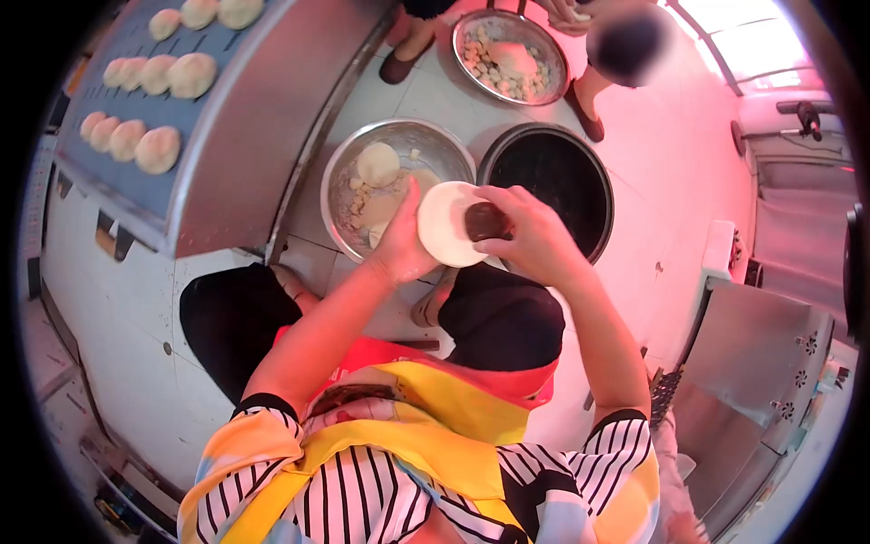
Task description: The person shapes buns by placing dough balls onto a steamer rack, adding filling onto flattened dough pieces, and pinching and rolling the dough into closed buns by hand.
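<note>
A flat round of pale dough lies across my left hand, with the thumb at its left edge. My right hand grips a dark brown ball of filling against the right side of the dough. Below both hands is a steel bowl that holds a dough ball, smaller dough bits and some flour. A black round tub stands to its right, partly behind my right hand.
Rows of dough buns rest on a blue tray at the upper left. Another person's hands are near a steel pan of dough pieces at the top. A metal cabinet stands at the right.
</note>
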`<state>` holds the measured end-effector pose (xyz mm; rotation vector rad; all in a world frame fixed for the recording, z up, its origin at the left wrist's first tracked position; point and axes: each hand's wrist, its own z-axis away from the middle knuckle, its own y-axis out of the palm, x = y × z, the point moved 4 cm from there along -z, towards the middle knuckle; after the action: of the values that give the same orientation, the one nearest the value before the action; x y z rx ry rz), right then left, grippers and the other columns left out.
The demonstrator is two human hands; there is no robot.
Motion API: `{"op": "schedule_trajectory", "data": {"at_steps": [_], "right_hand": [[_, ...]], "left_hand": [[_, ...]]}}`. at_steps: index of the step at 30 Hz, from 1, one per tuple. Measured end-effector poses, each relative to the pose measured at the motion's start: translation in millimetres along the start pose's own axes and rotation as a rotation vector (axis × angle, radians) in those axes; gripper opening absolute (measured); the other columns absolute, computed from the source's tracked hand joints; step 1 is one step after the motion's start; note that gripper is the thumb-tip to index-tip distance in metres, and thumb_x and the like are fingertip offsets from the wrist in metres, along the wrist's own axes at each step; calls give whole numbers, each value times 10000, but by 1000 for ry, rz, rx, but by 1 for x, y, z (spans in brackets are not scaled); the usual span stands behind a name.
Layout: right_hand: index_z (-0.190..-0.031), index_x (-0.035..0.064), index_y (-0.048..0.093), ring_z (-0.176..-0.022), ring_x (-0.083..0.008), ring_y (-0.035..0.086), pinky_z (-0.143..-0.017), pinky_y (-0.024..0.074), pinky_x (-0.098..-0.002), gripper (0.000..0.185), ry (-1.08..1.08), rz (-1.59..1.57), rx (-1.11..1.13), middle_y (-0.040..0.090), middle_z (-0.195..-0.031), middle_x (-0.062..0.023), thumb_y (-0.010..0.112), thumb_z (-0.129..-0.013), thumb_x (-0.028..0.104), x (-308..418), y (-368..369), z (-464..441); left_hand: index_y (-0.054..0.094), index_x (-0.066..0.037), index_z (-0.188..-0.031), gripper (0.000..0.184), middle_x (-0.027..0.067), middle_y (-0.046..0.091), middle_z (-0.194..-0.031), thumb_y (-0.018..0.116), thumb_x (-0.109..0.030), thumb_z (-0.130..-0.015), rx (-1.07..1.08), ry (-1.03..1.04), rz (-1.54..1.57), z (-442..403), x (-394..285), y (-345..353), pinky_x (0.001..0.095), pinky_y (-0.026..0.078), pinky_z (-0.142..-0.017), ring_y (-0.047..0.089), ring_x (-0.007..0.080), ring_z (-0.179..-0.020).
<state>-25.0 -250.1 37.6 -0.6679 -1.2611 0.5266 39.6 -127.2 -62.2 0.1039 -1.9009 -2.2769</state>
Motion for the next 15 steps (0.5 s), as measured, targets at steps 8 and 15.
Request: {"op": "schedule_trajectory", "data": {"at_steps": [8,15], "right_hand": [[-1093,65,624,-736,-218,618,-605,503,-325,399,-191,176,-190,603,-918,-76,725,-723,172,98,52,17],[-935,-28,661,-564,-88,515,-520,438,-231,169,320,-792,200,602,-767,-19,640,-870,127,85,87,4]], "left_hand": [[448,-35,-1274,453,115,523,-1218,612,-91,-855,-125,286,-543,112,-24,30,394,463,-965,539,227,-1126],[444,-29,-1275,450,99,531,-1209,598,-28,-853,-111,288,-447,195,-26,47,372,458,-968,549,204,-1109]]}}
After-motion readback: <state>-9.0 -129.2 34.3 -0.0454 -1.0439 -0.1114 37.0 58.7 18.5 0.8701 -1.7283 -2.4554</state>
